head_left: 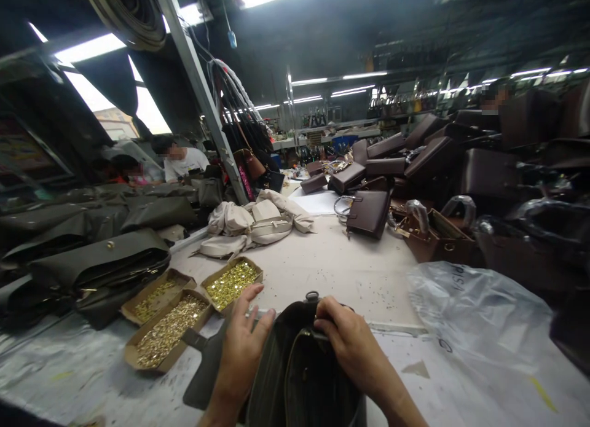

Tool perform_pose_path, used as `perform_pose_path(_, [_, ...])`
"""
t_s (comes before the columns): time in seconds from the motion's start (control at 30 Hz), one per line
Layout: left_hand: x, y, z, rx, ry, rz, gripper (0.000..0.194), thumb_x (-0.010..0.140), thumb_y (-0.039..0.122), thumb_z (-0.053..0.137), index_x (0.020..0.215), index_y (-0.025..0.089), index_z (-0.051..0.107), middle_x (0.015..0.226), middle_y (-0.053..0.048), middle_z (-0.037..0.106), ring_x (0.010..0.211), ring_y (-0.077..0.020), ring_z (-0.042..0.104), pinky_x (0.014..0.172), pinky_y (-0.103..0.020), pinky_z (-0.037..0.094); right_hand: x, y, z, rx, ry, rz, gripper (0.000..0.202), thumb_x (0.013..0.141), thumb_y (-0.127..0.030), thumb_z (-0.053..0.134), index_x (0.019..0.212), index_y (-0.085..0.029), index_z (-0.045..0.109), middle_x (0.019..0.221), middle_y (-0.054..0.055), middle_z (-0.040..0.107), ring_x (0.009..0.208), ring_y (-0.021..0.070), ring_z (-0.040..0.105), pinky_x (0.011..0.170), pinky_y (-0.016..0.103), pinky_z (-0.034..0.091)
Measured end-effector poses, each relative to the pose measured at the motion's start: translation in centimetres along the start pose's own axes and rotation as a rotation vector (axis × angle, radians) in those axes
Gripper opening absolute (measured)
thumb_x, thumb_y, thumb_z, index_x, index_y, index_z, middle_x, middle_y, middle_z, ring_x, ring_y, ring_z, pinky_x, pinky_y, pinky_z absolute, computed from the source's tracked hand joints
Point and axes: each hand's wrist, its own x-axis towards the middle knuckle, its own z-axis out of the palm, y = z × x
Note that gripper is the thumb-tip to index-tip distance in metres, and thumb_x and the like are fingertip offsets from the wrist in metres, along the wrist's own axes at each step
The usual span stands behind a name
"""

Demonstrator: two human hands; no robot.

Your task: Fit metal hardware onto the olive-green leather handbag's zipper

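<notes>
A dark olive handbag (276, 359) stands open before me at the bottom middle, its lining and a zipped inner pocket showing. My right hand (343, 332) pinches the bag's far rim, just right of a small metal ring (312, 296). Over the bag's left side hovers my left hand (244, 338), fingers spread and nothing in them. Beyond its fingertips lies a cardboard tray (260, 276) of shiny gold metal pieces. A second tray (168, 367) holds paler gold pieces, and a third tray (126, 309) sits behind it. The bag's flap (198, 378) hangs out to the left.
Dark olive bags (106, 255) are piled on the left. Beige bags (270, 230) lie beyond the trays. Dark brown handbags (369, 212) heap up at the right, near a clear plastic bag (483, 316). A metal post (203, 89) rises at left centre. People sit at the back left.
</notes>
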Motion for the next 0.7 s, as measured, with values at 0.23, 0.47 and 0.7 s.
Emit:
perform_pose_path(0.23, [2.3, -0.7, 0.8, -0.003, -0.568, -0.261, 0.058, 0.076, 0.033, 0.070, 0.131, 0.018, 0.060, 0.138, -0.013, 0.063, 0.133, -0.0323, 0.053, 0.116, -0.047, 0.037, 0.1, 0.5, 1.0, 0.242, 0.047, -0.081, 0.008, 0.093, -0.017, 0.059, 0.090, -0.024, 0.058, 0.085, -0.003, 0.063, 0.083, 0.0168, 0.058, 0.076, 0.028, 0.040])
perform_pose_path(0.47, [5.1, 1.5, 3.6, 0.325, -0.716, -0.101, 0.033, 0.071, 0.022, 0.064, 0.103, 0.014, 0.071, 0.098, -0.007, 0.076, 0.099, -0.0289, 0.069, 0.085, -0.035, 0.052, 0.1, 2.3, 2.4, 0.272, 0.059, -0.194, 0.005, 0.093, -0.019, 0.063, 0.090, -0.023, 0.062, 0.087, -0.002, 0.067, 0.085, 0.0167, 0.061, 0.079, 0.028, 0.043])
perform_pose_path(0.7, [4.8, -0.6, 5.5, 0.598, -0.461, 0.276, 0.062, 0.081, 0.010, 0.058, 0.141, 0.023, 0.049, 0.120, -0.008, 0.073, 0.097, -0.0240, 0.074, 0.089, -0.036, 0.056, -0.2, 3.3, 2.4, 0.286, 0.087, -0.198, 0.005, 0.094, -0.018, 0.063, 0.092, -0.023, 0.062, 0.086, -0.002, 0.066, 0.083, 0.0162, 0.061, 0.076, 0.028, 0.044])
